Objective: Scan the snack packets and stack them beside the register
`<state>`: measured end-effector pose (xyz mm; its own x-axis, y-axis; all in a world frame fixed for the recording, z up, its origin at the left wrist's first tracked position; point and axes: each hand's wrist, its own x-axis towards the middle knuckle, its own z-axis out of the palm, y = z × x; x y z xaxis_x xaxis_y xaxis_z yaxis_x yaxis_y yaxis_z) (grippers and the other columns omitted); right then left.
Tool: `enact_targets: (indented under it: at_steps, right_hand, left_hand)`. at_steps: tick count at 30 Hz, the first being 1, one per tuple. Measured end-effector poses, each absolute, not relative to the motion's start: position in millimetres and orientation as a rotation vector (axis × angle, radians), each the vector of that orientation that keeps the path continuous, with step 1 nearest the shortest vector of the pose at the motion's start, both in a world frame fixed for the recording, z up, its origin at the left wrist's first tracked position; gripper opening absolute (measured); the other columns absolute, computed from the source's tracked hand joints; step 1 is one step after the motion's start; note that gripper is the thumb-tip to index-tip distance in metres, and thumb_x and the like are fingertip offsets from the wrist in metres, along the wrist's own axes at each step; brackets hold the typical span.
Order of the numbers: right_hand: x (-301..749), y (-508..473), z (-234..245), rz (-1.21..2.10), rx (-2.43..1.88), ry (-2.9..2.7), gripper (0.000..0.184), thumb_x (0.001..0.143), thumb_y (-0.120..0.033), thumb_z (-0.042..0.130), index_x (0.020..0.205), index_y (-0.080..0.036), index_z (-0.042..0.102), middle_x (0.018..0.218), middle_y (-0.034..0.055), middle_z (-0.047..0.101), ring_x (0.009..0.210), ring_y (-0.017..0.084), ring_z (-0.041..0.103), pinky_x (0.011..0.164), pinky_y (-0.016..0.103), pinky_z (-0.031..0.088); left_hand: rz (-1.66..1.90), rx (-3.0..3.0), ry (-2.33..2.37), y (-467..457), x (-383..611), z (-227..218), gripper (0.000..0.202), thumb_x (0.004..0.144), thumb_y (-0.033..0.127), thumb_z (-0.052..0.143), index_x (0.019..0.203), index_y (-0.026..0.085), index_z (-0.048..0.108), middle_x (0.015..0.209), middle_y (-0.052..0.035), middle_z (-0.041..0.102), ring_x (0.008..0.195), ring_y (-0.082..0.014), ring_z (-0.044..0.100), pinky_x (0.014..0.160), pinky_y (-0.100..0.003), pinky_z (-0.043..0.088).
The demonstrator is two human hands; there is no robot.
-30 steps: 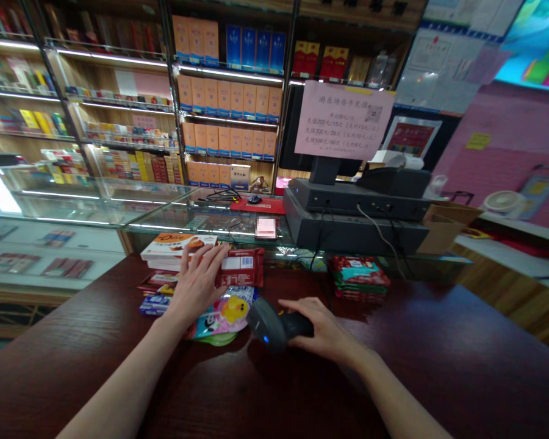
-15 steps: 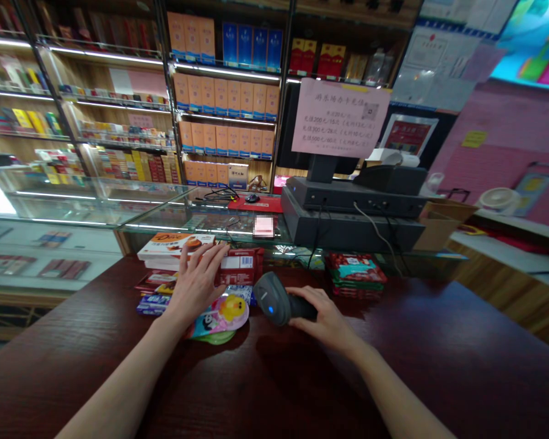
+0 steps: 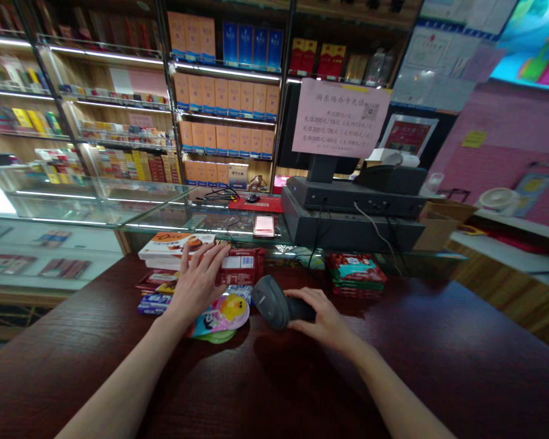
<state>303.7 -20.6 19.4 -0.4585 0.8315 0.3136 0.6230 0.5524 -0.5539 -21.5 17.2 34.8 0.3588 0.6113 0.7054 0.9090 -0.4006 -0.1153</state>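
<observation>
My right hand [image 3: 324,317] is wrapped round the handle of a dark grey barcode scanner [image 3: 271,303], held above the brown table. The scanner's head points left toward the packages. My left hand [image 3: 199,280] lies with fingers stretched out over the piled snacks, its fingertips at a dark red packet [image 3: 242,265] with a barcode label. Beside it sits a white and orange snack box [image 3: 165,246]. Below the hand are a colourful cartoon packet [image 3: 229,309] and a purple-blue packet [image 3: 153,303]. My left palm hides part of the pile.
A stack of red and green packets [image 3: 357,272] lies at the table's right back. Behind stand a glass counter [image 3: 165,210], a monitor with a pink notice [image 3: 341,116] and a dark cash drawer [image 3: 352,222] with hanging cables. Shelves of boxes line the wall.
The blue light on the scanner has gone out. Its head has shifted slightly left and down in my right hand. My left hand has hardly moved.
</observation>
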Motion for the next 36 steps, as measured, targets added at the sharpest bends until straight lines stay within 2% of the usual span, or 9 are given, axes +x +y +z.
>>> enact_targets:
  at_steps: [9, 18, 21, 24, 27, 31, 36]
  right_hand:
    - [301, -27, 23, 0.606, -1.136, -2.488, 0.054, 0.073, -0.03, 0.084, 0.124, -0.028, 0.066, 0.121, 0.0037, 0.07, 0.118, 0.026, 0.057, 0.104, 0.038, 0.037]
    - [298, -23, 13, 0.626, -1.032, -2.55, 0.053, 0.071, -0.024, 0.082, 0.121, -0.029, 0.066, 0.12, 0.0005, 0.072, 0.115, 0.024, 0.06, 0.104, 0.037, 0.034]
    - [299, -25, 16, 0.644, -1.035, -2.548, 0.056, 0.069, -0.027, 0.084, 0.122, -0.029, 0.066, 0.121, 0.0011, 0.071, 0.115, 0.025, 0.06, 0.104, 0.039, 0.035]
    - [301, -27, 23, 0.69, -1.047, -2.545, 0.064, 0.067, -0.039, 0.088, 0.126, -0.03, 0.065, 0.123, 0.0029, 0.071, 0.117, 0.028, 0.059, 0.105, 0.042, 0.036]
    - [303, -27, 30, 0.785, -1.089, -2.431, 0.056, 0.076, -0.048, 0.081, 0.128, -0.03, 0.066, 0.126, 0.005, 0.07, 0.12, 0.029, 0.059, 0.105, 0.043, 0.039]
    - [297, -21, 27, 0.773, -1.163, -2.071, 0.035, 0.091, -0.041, 0.065, 0.123, -0.027, 0.068, 0.114, 0.0055, 0.075, 0.107, 0.025, 0.067, 0.102, 0.043, 0.044]
    - [282, -11, 19, 0.767, -1.149, -1.701, 0.039, 0.089, -0.037, 0.062, 0.126, -0.024, 0.065, 0.11, 0.0054, 0.076, 0.099, 0.021, 0.069, 0.093, 0.037, 0.051]
  left_hand:
    - [-0.8, -2.127, -1.308, 18, -22, 34, 0.085, 0.078, 0.023, 0.069, 0.155, 0.023, 0.033, 0.147, -0.0097, 0.055, 0.137, -0.0331, 0.044, 0.125, -0.061, 0.007]
    - [-0.821, -2.119, -1.292, 19, -22, 35, 0.085, 0.079, 0.023, 0.069, 0.155, 0.023, 0.032, 0.147, -0.0105, 0.054, 0.137, -0.0329, 0.044, 0.125, -0.061, 0.007]
    - [-0.828, -2.119, -1.296, 18, -21, 35, 0.084, 0.08, 0.024, 0.069, 0.155, 0.024, 0.032, 0.146, -0.0102, 0.055, 0.137, -0.0329, 0.044, 0.125, -0.061, 0.007]
    - [-0.836, -2.13, -1.295, 17, -21, 37, 0.084, 0.081, 0.025, 0.069, 0.156, 0.025, 0.031, 0.146, -0.0105, 0.055, 0.138, -0.0329, 0.044, 0.125, -0.062, 0.008]
    - [-0.838, -2.137, -1.285, 15, -19, 38, 0.083, 0.083, 0.028, 0.069, 0.156, 0.025, 0.03, 0.147, -0.0103, 0.054, 0.139, -0.0329, 0.043, 0.125, -0.062, 0.007]
    - [-0.843, -2.157, -1.252, 12, -13, 41, 0.084, 0.084, 0.029, 0.069, 0.157, 0.026, 0.028, 0.148, -0.0097, 0.054, 0.138, -0.0328, 0.044, 0.125, -0.062, 0.006]
    - [-0.866, -2.212, -1.208, 4, 0, 46, 0.083, 0.084, 0.027, 0.07, 0.156, 0.027, 0.029, 0.149, -0.0075, 0.054, 0.14, -0.0311, 0.043, 0.126, -0.06, 0.004]
